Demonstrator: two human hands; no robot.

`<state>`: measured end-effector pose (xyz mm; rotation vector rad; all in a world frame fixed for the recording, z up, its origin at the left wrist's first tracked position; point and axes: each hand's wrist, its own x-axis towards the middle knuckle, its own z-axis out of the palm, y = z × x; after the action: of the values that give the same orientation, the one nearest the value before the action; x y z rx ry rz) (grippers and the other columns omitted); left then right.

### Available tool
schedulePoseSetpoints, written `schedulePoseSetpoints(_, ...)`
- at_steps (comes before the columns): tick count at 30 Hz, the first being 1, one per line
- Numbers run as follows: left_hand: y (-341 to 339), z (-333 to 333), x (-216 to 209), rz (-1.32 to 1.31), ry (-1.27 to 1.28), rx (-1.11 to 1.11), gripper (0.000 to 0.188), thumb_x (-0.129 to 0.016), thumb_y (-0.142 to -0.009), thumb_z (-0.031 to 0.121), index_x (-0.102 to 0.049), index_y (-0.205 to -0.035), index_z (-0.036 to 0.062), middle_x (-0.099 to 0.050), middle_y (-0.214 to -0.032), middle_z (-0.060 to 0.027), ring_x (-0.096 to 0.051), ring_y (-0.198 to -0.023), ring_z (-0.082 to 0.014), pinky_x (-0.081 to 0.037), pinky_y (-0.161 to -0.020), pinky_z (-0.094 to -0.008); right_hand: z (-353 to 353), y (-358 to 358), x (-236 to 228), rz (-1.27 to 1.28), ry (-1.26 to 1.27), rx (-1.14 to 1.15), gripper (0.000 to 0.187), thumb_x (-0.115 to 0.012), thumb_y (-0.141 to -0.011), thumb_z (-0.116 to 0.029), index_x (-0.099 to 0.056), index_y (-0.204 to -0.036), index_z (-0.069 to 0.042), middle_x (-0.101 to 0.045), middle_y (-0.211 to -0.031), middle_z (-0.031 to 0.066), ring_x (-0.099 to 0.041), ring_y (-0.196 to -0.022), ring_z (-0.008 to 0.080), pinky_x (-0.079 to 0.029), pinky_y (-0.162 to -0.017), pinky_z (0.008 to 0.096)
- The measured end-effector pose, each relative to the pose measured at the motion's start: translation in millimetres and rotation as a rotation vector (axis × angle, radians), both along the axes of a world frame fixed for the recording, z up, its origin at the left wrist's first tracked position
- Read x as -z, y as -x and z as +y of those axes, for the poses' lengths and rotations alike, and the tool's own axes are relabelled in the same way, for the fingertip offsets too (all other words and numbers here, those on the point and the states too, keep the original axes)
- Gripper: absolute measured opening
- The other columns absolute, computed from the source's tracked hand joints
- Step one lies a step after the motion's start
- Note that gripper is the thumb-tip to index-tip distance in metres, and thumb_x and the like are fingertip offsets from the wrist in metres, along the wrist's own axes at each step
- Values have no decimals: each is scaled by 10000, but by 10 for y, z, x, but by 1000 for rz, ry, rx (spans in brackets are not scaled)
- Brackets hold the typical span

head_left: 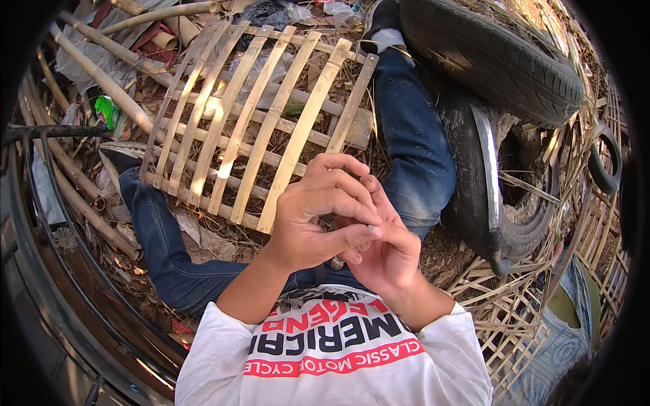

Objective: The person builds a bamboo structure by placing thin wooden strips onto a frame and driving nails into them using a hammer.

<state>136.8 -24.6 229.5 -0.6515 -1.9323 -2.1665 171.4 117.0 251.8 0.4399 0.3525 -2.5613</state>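
My left hand (321, 213) is closed in a pinch in front of my lap, thumb and forefinger pressed together. At their tips shows a tiny grey speck, too small to name. My right hand (393, 247) is against it, palm turned up and fingers curled; the left hand partly covers them, and whatever they hold is hidden. Just beyond my hands a bamboo slat panel (290, 128) lies tilted on the ground between my legs. Its several pale slats run lengthwise across crosspieces, apart from one another. Neither hand clearly grips the panel; its near right corner is right by my left hand.
Stacked old tyres (501, 64) stand right of my bent leg (413, 135). Bamboo poles (101, 78) and a green wrapper (107, 111) lie at left, beside a dark metal frame (40, 250). Woven bamboo lattice (508, 331) and a blue cloth (552, 345) are at lower right.
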Motion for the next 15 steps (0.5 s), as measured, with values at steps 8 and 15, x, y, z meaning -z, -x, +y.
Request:
schedulePoseSetpoints(8, -54, -87, 111, -236, -116, 154, 131, -810, -765, 117, -752, -866, 57, -697, -869, -39, -593, -1046, -233, -442, -951, -383, -7, -15, 84, 43, -52, -53, 499, -689, -853, -57, -406, -1246, -179, -553, -863, 11, -540, -712, 109, -442, -553, 258)
schedulePoseSetpoints(15, -100, -247, 107, -318, -242, 174, 224, -770, -791, 65, -737, -1007, 16, -669, -1033, -95, -594, -1067, -227, -436, -970, -362, -75, -3, 57, 52, -70, -66, 446, -654, -926, -89, -396, -1276, -190, -577, -860, 20, -511, -694, 100, -435, -572, 272)
